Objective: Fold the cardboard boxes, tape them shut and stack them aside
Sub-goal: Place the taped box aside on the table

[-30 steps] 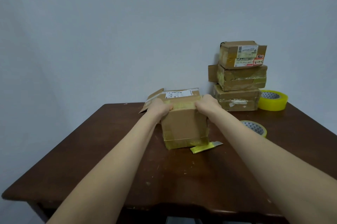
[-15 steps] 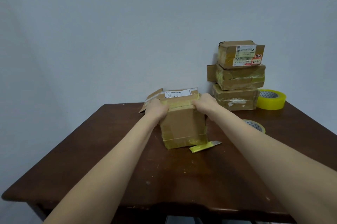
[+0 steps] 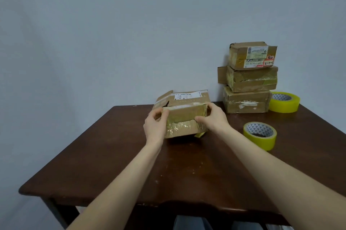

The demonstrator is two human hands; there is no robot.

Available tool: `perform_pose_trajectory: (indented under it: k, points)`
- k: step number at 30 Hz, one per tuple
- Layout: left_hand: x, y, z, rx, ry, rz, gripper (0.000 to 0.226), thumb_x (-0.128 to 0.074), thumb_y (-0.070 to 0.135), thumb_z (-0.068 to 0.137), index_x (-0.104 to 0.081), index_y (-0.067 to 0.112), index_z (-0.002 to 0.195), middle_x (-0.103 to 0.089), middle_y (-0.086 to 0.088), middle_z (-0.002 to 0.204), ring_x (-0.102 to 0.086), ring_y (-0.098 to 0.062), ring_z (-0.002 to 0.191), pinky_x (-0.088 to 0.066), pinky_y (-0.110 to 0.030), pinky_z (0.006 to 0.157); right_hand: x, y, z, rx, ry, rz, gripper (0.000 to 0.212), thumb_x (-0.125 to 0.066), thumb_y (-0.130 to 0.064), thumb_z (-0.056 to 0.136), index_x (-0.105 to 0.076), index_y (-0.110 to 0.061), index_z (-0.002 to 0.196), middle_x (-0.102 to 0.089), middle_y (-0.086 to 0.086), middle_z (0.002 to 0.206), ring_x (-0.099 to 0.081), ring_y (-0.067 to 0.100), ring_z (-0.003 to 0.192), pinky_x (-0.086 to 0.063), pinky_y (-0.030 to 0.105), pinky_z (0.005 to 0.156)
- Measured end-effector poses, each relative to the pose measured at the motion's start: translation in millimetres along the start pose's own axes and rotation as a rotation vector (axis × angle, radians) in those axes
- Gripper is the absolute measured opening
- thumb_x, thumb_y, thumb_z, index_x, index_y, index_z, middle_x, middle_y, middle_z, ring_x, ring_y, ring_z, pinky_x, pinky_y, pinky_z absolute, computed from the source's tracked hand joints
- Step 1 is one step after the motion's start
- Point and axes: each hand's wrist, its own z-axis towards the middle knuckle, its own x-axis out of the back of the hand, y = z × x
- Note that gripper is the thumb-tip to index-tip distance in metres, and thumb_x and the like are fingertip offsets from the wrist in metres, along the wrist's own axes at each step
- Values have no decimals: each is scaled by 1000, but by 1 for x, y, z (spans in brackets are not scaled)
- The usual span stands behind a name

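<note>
A small taped cardboard box point(image 3: 184, 122) is held just above the dark wooden table point(image 3: 187, 169), tilted with its front lower edge raised. My left hand point(image 3: 154, 129) grips its left end and my right hand point(image 3: 212, 120) grips its right end. Behind it lies another cardboard box point(image 3: 187, 97) with a white label and an open flap on its left. At the back right, against the wall, three taped boxes point(image 3: 250, 80) stand stacked. A yellowish object point(image 3: 200, 134) shows under the held box's right corner.
A yellow tape roll point(image 3: 260, 135) lies flat to the right of my right hand. A second, larger yellow tape roll point(image 3: 284, 101) sits beside the stack's bottom box. The grey wall rises behind the table.
Both hands have lifted the small box off the table and tipped it back, so its taped side faces me. The yellowish object that lay at its right front is now mostly hidden.
</note>
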Motion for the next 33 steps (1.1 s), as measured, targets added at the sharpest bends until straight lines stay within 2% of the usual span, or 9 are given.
perform_pose_trajectory:
  k: [3, 6, 12, 15, 21, 24, 27, 30, 33]
  points:
    - [0, 2, -2, 29, 66, -73, 21, -62, 41, 87, -64, 20, 89, -67, 7, 95, -61, -13, 94, -49, -32, 85, -1, -4, -9, 12, 55, 123, 56, -78, -45, 73, -52, -24, 118, -55, -7, 111, -53, 13, 103, -46, 32, 86]
    - [2, 16, 2, 13, 178, -121, 11, -62, 23, 88, -63, 15, 95, -64, 7, 93, -62, -13, 94, -49, -27, 82, -5, -18, -13, 46, 140, 151, 43, -67, -57, 77, -54, -30, 107, -54, -12, 107, -51, 12, 102, -40, 29, 82]
    - [28, 47, 45, -89, 218, -166, 31, -53, 11, 90, -59, 16, 120, -61, 7, 107, -59, -6, 97, -49, -21, 87, -41, -54, 8, 212, 170, 179, 41, -71, -37, 81, -54, -27, 117, -55, -9, 114, -54, 11, 105, -44, 34, 93]
    - [52, 46, 81, -114, 251, -31, 34, -52, 8, 89, -61, 14, 121, -63, 4, 112, -59, -9, 101, -46, -20, 89, -77, -70, 29, 265, 28, 92, 31, -69, -28, 84, -62, -25, 113, -54, 1, 119, -50, 10, 100, -40, 27, 88]
    - [94, -17, 152, 40, 304, 203, 28, -51, 11, 92, -67, 19, 113, -62, -1, 125, -57, -16, 105, -39, -20, 83, -167, -77, 71, 253, -137, -49, 27, -61, -20, 92, -65, -24, 119, -56, 0, 126, -55, 19, 112, -44, 33, 97]
    - [109, -46, 179, 32, 313, 291, 27, -48, 12, 95, -69, 19, 111, -57, -3, 134, -55, -20, 116, -41, -23, 91, -206, -75, 90, 224, -162, -140, 33, -52, -20, 96, -61, -34, 124, -57, 1, 127, -52, 22, 115, -47, 36, 96]
    - [113, -79, 214, 34, 234, 480, 29, -47, 14, 96, -68, 20, 116, -37, -9, 150, -36, -27, 137, -30, -34, 111, -237, -72, 113, 310, -238, -429, 49, -40, -7, 93, -51, -34, 134, -47, 2, 139, -36, 29, 130, -32, 39, 107]
    - [103, -109, 231, 58, 86, 617, 38, -55, 25, 94, -58, 20, 131, -21, -14, 156, -20, -28, 144, -21, -38, 116, -255, -69, 130, 426, -320, -744, 65, -40, -1, 88, -32, -28, 146, -24, 2, 157, -7, 31, 146, -6, 48, 119]
    - [86, -124, 243, 10, 22, 655, 49, -58, 27, 92, -47, 22, 140, -12, -12, 158, -10, -26, 146, -18, -39, 116, -258, -64, 150, 447, -304, -802, 67, -40, -4, 88, -25, -25, 150, -21, 4, 158, 1, 29, 148, 0, 50, 119]
